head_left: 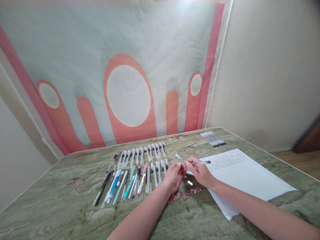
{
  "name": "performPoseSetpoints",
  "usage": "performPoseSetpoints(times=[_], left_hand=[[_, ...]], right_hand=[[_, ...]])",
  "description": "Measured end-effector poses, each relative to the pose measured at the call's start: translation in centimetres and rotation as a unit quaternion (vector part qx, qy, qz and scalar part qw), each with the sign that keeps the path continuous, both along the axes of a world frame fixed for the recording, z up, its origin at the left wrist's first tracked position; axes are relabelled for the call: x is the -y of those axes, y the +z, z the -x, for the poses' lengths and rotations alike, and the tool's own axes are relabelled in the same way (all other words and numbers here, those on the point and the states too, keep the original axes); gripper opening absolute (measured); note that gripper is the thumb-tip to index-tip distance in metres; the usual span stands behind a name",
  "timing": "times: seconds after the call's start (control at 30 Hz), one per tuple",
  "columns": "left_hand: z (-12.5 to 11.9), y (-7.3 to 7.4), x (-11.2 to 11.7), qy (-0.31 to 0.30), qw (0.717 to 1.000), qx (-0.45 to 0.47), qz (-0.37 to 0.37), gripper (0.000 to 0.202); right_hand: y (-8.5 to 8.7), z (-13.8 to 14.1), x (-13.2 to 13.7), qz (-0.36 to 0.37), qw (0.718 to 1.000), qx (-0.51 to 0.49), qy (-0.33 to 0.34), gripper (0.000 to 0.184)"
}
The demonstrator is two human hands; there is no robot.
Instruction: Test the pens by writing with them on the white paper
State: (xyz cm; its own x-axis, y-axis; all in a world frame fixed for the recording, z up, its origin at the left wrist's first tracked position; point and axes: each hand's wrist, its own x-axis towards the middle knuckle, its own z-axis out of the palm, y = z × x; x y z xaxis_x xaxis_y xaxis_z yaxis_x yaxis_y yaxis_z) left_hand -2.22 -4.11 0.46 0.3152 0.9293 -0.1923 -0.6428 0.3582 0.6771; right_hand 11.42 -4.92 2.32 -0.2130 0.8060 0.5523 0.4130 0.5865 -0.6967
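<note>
Running crosswise: pen [202, 162], dark end rightward

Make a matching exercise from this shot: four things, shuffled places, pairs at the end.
Things
1. held pen
2. paper
3. clear pens with dark ends
4. backdrop with ovals

Places
A. on the table, beyond the paper, side by side
B. upright behind the table
C. in the fingers of the right hand
D. partly under the right forearm

Pairs: 1-C, 2-D, 3-A, 4-B
</note>
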Motion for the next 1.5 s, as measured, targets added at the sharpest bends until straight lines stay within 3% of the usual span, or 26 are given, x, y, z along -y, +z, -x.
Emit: performPoseSetpoints(times=[0.17, 0.27, 0.4, 0.53, 0.67, 0.8, 0.93, 1.13, 1.27, 1.5], left_hand=[[-0.1, 0.2, -0.1, 0.032, 0.999, -0.004, 0.036, 0.011], [0.0, 0.4, 0.0, 0.034, 0.998, -0.001, 0.054, 0.014], [0.1, 0.5, 0.1, 0.035, 0.998, -0.004, 0.054, 0.017], [0.2, 0.4, 0.0, 0.036, 0.998, -0.004, 0.058, 0.017], [0.2, 0.4, 0.0, 0.039, 0.999, 0.008, 0.037, 0.02], [0.2, 0.5, -0.1, 0.072, 0.997, 0.015, 0.005, 0.018], [0.0, 1.0, 0.0, 0.12, 0.992, 0.013, -0.038, 0.022], [0.3, 1.2, 0.0, 0.092, 0.989, 0.008, -0.117, 0.022], [1.0, 0.7, -0.7, 0.108, 0.988, 0.023, -0.107, 0.02], [1.8, 1.1, -1.5, 0.129, 0.989, 0.061, -0.046, 0.016]], right_hand=[[0.9, -0.9, -1.4, 0.047, 0.998, -0.041, 0.016, 0.026], [1.0, -1.3, -3.7, 0.046, 0.999, 0.01, 0.023, 0.027], [-0.5, -0.6, -7.0, 0.029, 0.991, 0.132, 0.008, 0.026], [-2.5, 0.9, -8.8, 0.027, 0.984, 0.17, -0.04, 0.027], [-2.9, 1.2, -9.4, 0.03, 0.982, 0.179, -0.042, 0.024], [-1.4, 0.4, -8.6, 0.015, 0.992, 0.121, -0.013, 0.022], [0.4, 0.3, -5.9, -0.006, 0.998, 0.059, 0.005, 0.024], [1.2, 1.5, -2.4, -0.07, 0.995, 0.072, 0.029, 0.017], [1.1, 1.2, -1.9, -0.086, 0.995, 0.036, 0.042, 0.028], [1.2, 0.7, -0.8, -0.125, 0.99, 0.024, 0.062, 0.024]])
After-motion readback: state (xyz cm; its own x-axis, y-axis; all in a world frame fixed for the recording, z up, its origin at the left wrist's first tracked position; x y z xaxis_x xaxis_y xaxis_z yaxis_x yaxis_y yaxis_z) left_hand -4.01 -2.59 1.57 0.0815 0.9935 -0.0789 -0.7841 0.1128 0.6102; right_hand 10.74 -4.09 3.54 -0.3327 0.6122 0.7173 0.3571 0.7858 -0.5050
